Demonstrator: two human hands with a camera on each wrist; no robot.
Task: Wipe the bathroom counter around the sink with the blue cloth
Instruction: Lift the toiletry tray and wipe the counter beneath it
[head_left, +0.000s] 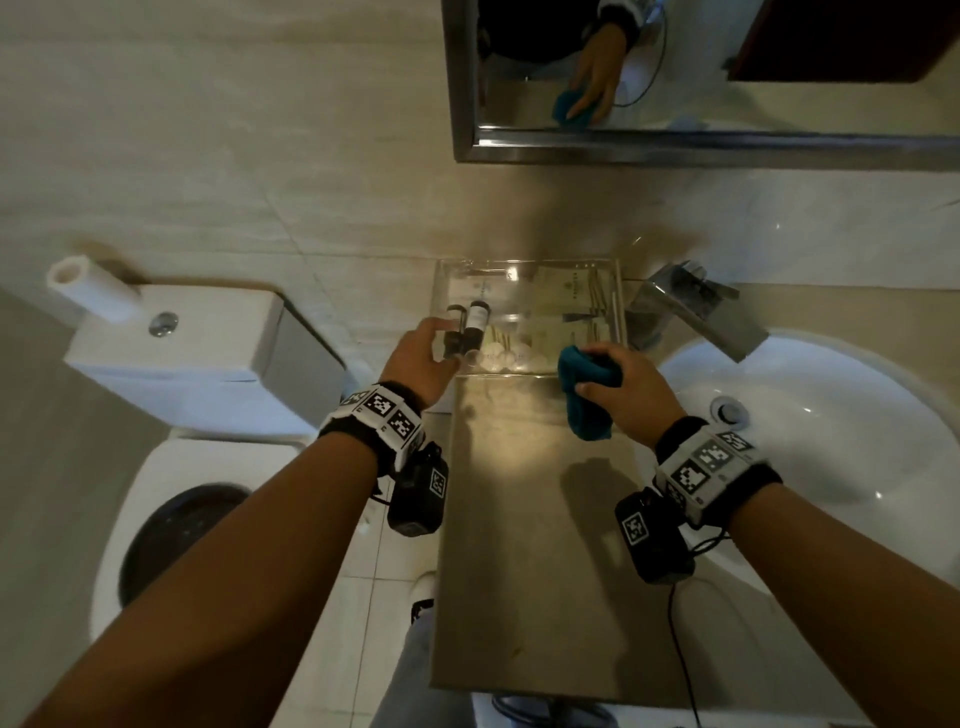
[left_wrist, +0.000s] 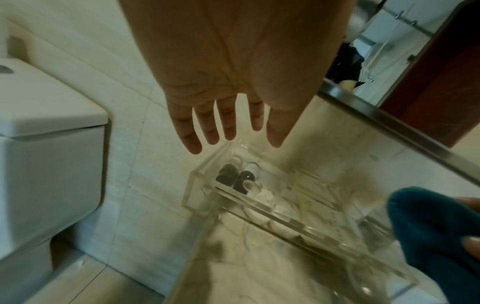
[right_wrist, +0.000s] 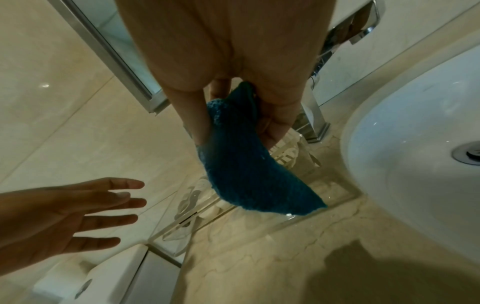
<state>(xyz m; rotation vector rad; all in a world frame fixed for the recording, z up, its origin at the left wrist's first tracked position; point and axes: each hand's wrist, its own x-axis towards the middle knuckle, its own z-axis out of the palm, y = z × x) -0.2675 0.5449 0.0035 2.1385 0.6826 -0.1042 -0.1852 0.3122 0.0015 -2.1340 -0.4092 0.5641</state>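
Note:
My right hand (head_left: 610, 384) grips the bunched blue cloth (head_left: 584, 400) just above the beige stone counter (head_left: 519, 519), near the front right of a clear acrylic tray (head_left: 524, 270). In the right wrist view the cloth (right_wrist: 244, 168) hangs from my curled fingers (right_wrist: 275, 123) over the tray's edge. My left hand (head_left: 423, 353) hovers with fingers straight and spread at the tray's left end, holding nothing. In the left wrist view its fingers (left_wrist: 223, 125) stand above the tray's (left_wrist: 197, 185) far corner. The white sink (head_left: 810, 431) lies right of the counter.
The tray holds two small dark-capped bottles (head_left: 467, 332), white round items and paper sachets. A chrome faucet (head_left: 696, 306) stands behind the sink. A toilet (head_left: 182, 374) with a paper roll (head_left: 88, 288) sits left of the counter. A mirror (head_left: 727, 78) hangs above.

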